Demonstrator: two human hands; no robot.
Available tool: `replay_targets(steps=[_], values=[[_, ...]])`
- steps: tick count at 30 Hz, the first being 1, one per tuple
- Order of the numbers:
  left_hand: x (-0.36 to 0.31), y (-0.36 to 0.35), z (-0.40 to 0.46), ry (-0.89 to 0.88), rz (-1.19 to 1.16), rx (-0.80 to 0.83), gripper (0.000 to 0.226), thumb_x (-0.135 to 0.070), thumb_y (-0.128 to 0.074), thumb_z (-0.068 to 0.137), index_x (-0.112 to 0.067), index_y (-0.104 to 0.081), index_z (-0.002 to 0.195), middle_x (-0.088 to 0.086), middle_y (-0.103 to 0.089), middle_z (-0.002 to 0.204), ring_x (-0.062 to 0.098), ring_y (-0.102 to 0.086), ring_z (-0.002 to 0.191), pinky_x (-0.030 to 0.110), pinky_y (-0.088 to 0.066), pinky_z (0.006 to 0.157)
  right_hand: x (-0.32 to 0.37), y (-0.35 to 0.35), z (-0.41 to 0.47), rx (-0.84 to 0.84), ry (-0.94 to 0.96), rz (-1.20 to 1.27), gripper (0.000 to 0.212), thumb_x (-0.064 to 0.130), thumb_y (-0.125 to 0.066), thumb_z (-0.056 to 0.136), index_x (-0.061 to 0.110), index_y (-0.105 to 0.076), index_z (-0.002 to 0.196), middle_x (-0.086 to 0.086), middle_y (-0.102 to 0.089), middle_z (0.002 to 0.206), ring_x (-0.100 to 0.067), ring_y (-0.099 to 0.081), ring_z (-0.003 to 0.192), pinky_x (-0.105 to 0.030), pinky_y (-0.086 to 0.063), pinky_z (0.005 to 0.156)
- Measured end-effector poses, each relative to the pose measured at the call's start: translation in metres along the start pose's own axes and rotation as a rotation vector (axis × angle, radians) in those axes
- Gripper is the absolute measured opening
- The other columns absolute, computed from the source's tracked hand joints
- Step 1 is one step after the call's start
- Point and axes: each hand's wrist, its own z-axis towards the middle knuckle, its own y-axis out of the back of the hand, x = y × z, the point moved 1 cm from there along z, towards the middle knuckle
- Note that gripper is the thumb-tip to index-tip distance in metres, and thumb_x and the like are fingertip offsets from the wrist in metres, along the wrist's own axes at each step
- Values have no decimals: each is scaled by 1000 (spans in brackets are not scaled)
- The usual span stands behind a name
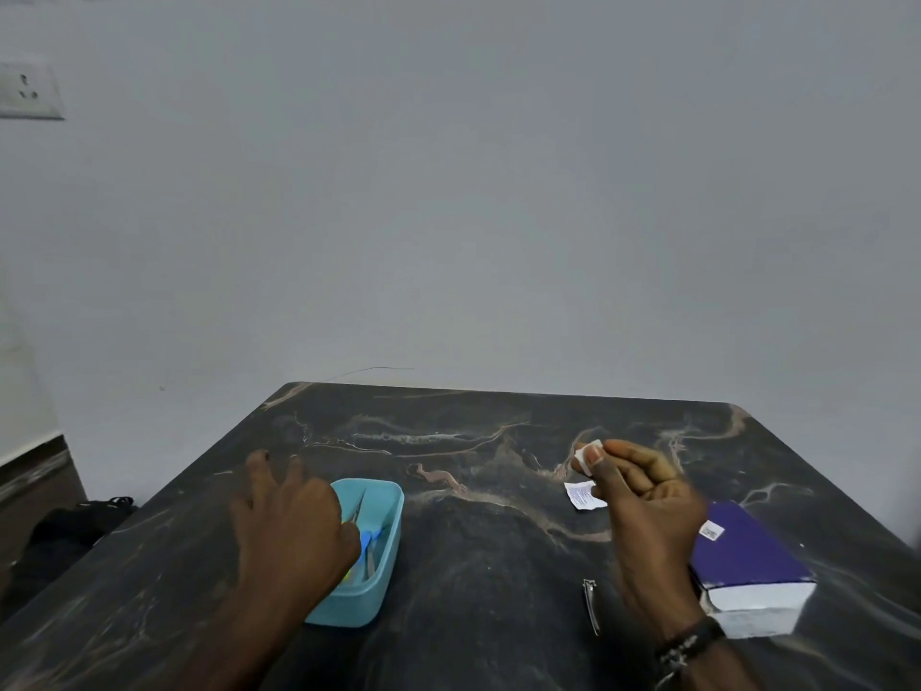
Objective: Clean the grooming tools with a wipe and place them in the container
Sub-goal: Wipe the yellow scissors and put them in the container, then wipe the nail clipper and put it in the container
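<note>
A light blue plastic container (386, 556) stands on the dark marble table (488, 551), left of centre, with several grooming tools (370, 540) lying in it. My left hand (286, 516) hovers over the container's left side, fingers spread and straight toward the far edge. My right hand (648, 506) is raised at the right and pinches a small white wipe (587, 455) between thumb and fingers. A metal hair clip (591, 604) lies on the table near my right wrist.
A torn white wipe sachet (582, 495) lies on the table under my right hand. A purple and white box (747, 566) sits at the right edge. A dark bag (75, 526) lies on the floor at the left. A bare wall rises behind.
</note>
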Motion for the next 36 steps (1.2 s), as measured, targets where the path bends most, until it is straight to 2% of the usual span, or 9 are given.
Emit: replay_targets(steps=[5,7,9,11,14,19,30,33,36], values=[[-10,-3,2,9,111,139,34,-57,-51,89,-27,-63,100,11,-14,162,44,1,147,57,-24,111,1,4,3,-20,-7,-17,15,2,-75,79,6,-68,92,-5,-78,77,-12,-75,68,-15,-55,57],[-19,0,-5,10,150,54,34,-57,-50,90,-29,-65,102,14,-7,162,45,8,145,59,-21,110,0,4,4,-32,-11,-12,15,2,-75,80,6,-68,93,-4,-78,77,-12,-75,69,-15,-55,58],[-37,4,-19,-66,83,-168,24,-48,-57,88,-30,-68,100,15,-19,159,45,0,144,57,-20,105,-1,4,5,-35,-9,-10,15,2,-74,81,7,-69,94,-3,-78,77,-11,-75,70,-15,-55,58],[-68,3,-37,-263,-147,-349,19,-40,-64,85,-29,-71,98,9,-47,143,38,-30,138,51,-29,101,-2,4,4,-35,2,-25,15,2,-74,81,8,-69,94,-2,-78,77,-11,-75,71,-15,-55,58],[-124,-9,-60,-439,-401,-103,26,-42,-55,91,-25,-63,109,-1,-57,122,22,-52,118,37,-43,95,-4,5,4,-50,29,-44,15,0,-73,81,6,-70,95,-3,-78,78,-12,-75,72,-15,-55,58],[-177,-31,-59,-409,-346,340,47,-33,-62,88,-12,-48,128,12,-49,135,32,-47,127,39,-42,100,-10,8,6,-67,33,-45,14,0,-74,81,3,-70,94,-6,-78,78,-15,-76,72,-16,-56,59],[-182,-39,-49,-445,-275,291,33,-10,-59,85,-11,-56,118,16,-55,130,36,-53,122,42,-45,97,-16,8,8,-39,50,-80,13,0,-75,79,8,-72,89,-9,-77,79,-21,-76,74,-20,-58,63],[-164,-43,-31,-402,-500,263,11,-16,-58,88,-25,-56,95,8,-62,112,29,-59,112,38,-48,92,-13,5,7,-7,75,-135,14,1,-74,81,12,-71,89,-7,-77,78,-20,-76,73,-19,-57,61],[-146,-49,-9,-295,-1033,364,29,-7,-64,85,-18,-62,111,16,-71,91,29,-69,81,36,-56,70,-6,-4,10,95,132,-248,14,2,-73,83,15,-70,89,-5,-77,80,-19,-75,73,-20,-57,61]])
